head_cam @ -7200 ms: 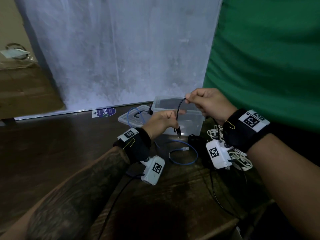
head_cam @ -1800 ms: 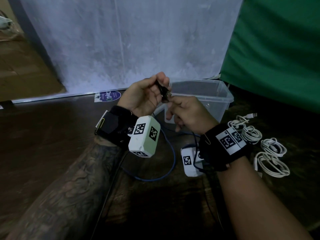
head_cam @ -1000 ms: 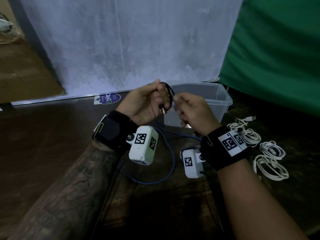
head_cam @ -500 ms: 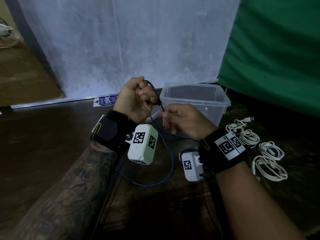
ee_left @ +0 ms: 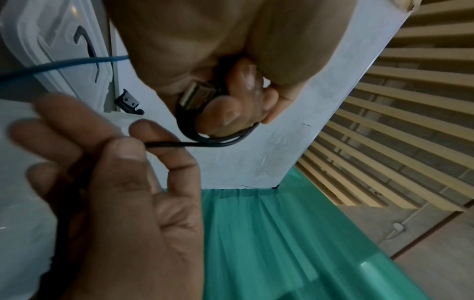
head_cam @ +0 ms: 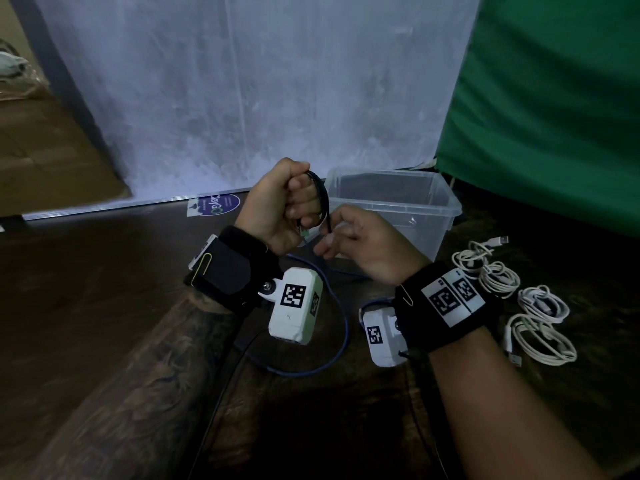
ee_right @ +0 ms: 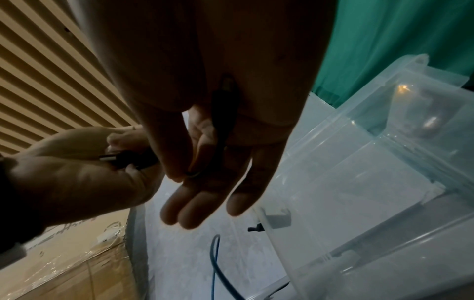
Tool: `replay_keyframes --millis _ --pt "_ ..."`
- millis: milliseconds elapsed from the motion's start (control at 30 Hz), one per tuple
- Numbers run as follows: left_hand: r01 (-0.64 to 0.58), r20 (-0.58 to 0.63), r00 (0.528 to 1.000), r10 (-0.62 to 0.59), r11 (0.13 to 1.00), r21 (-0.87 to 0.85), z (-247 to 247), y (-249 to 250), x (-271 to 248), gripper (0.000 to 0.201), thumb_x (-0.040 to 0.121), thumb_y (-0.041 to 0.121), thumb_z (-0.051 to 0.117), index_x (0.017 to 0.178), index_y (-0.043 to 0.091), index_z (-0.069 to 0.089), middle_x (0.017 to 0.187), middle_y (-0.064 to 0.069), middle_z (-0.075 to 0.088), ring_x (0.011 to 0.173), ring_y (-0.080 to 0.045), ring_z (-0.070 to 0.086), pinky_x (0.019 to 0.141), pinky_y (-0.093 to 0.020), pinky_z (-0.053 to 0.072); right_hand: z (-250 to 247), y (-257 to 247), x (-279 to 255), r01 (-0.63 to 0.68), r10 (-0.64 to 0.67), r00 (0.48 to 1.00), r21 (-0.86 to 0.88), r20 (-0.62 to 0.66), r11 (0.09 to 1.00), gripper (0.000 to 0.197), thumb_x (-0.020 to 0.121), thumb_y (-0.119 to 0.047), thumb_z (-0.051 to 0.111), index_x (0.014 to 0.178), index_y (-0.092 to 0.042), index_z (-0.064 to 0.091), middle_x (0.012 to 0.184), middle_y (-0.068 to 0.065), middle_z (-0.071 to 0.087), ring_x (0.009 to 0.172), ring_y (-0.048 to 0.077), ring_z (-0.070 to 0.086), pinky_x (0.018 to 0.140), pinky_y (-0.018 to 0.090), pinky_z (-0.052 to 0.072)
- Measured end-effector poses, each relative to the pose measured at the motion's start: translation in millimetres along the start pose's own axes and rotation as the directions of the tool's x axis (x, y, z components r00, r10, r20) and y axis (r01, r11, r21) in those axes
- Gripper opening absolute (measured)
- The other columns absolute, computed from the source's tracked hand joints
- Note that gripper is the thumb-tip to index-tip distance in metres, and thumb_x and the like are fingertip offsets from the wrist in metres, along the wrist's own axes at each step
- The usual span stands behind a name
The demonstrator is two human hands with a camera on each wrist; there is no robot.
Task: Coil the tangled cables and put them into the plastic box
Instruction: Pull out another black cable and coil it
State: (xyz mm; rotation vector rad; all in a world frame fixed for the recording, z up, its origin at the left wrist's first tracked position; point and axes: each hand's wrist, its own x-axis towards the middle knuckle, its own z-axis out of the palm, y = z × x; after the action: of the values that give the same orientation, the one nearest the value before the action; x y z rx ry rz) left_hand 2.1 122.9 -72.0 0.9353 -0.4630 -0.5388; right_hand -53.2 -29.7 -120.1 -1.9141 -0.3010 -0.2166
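While the left hand (head_cam: 277, 206) keeps its fingers curled round a small coil of black cable (head_cam: 320, 199), the right hand (head_cam: 363, 244) pinches the free tail between thumb and forefinger, other fingers loosely spread. That tail runs sideways from coil to pinch – pretty short, so probably the last wrap or two. The plastic box (head_cam: 446, 216) sits just behind both hands, the right hand nearer it.
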Motion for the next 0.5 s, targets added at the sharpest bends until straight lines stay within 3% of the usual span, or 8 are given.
replay_keyframes --millis 67,233,400,500 --pt "0.001 0.007 1.0 -0.001 1.0 -0.001 -1.2 -1.0 0.2 0.047 0.094 0.025 0.035 0.047 0.024 0.035 0.042 0.009 0.021 0.034 -0.007 0.018 0.038 -0.023 0.021 -2.0 -0.8 -1.5 0.037 -0.039 0.998 -0.05 -0.045 0.998 0.005 0.09 0.002 0.065 0.094 0.0 0.067 0.087 0.018 0.073 0.075 0.013 0.064 0.077 0.028 0.053" --pt "0.027 0.032 0.999 -0.027 0.999 0.018 -4.2 0.6 0.6 0.045 0.093 0.025 0.037 0.048 0.023 0.035 0.043 0.009 0.021 0.035 -0.007 0.018 0.039 -0.023 0.02 -11.9 -5.3 -6.4 0.005 -0.007 0.977 -0.009 -0.215 1.0 0.013 0.086 0.0 0.072 0.098 0.007 0.071 0.069 0.015 0.069 0.052 0.005 0.059 0.049 0.013 0.043" --pt "0.036 0.028 0.999 -0.034 0.997 -0.069 -9.2 6.4 0.4 0.043 0.092 0.025 0.039 0.05 0.023 0.033 0.044 0.01 0.02 0.034 -0.006 0.019 0.038 -0.022 0.023 -11.9 -5.8 -5.6 -0.009 0.007 0.979 -0.01 -0.205 1.0 0.007 0.088 -0.006 0.072 0.095 -0.009 0.072 0.074 0.007 0.073 0.053 0.005 0.059 0.051 0.018 0.047" --pt "0.024 0.048 0.999 -0.015 0.979 -0.202 -9.8 6.9 -0.2 0.039 0.093 0.025 0.041 0.055 0.022 0.035 0.045 0.01 0.023 0.036 -0.006 0.023 0.041 -0.021 0.029 -8.3 -6.4 -3.8 -0.003 0.009 0.976 0.029 -0.218 1.0 0.009 0.089 -0.005 0.071 0.097 -0.005 0.069 0.075 0.009 0.073 0.056 0.011 0.058 0.052 0.022 0.048"
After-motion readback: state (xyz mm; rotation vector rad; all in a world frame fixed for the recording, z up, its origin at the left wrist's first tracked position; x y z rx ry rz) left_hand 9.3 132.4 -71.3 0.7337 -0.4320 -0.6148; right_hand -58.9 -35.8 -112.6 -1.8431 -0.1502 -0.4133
